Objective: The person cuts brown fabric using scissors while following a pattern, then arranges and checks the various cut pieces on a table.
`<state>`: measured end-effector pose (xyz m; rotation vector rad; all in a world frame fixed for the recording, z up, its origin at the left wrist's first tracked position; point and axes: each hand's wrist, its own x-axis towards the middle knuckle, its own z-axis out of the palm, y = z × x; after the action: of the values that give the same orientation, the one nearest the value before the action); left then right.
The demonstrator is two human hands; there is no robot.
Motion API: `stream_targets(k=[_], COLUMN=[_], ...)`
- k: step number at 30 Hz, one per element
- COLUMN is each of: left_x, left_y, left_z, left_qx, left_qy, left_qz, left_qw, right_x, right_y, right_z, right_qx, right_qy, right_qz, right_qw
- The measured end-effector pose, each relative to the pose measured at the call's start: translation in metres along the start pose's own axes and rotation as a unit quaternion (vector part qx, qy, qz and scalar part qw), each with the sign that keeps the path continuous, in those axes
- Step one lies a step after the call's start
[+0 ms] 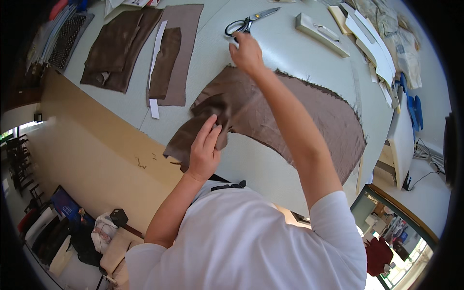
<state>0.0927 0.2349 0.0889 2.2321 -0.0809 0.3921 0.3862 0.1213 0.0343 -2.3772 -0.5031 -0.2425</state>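
My left hand (pixel 206 152) grips a gathered part of a large piece of brown fabric (pixel 308 112) near the table's front edge. The fabric has frayed edges, and its right part lies flat on the pale tabletop (pixel 253 159). At the top centre, my right hand (pixel 247 50) reaches to the black handles of a pair of fabric scissors (pixel 250 22). The blades point up and right. Motion blur and the hand hide whether my fingers are closed on the handle.
Folded brown fabric (pixel 112 47) lies at the upper left, beside a mauve fabric piece (pixel 181 72) with a brown strip (pixel 166 65) and a white strip (pixel 158 61). A metal block with a handle (pixel 322 34) and white pattern pieces (pixel 369 40) lie at the upper right.
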Motion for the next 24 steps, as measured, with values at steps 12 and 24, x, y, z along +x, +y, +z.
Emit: stream_targets(k=[12, 24], left_x=[-0.066, 0.08], left_y=[-0.081, -0.021], left_z=[-0.051, 0.022], left_qx=[0.094, 0.087], left_qy=[-0.063, -0.144], left_qz=[-0.218, 0.074], left_qw=[0.969, 0.983], right_x=[0.037, -0.204], right_y=[0.035, 0.04], right_z=[0.021, -0.143], right_qx=[-0.175, -0.099], right_qy=[-0.082, 0.173], right_qz=[0.039, 0.175], right_qw=[0.98, 0.964])
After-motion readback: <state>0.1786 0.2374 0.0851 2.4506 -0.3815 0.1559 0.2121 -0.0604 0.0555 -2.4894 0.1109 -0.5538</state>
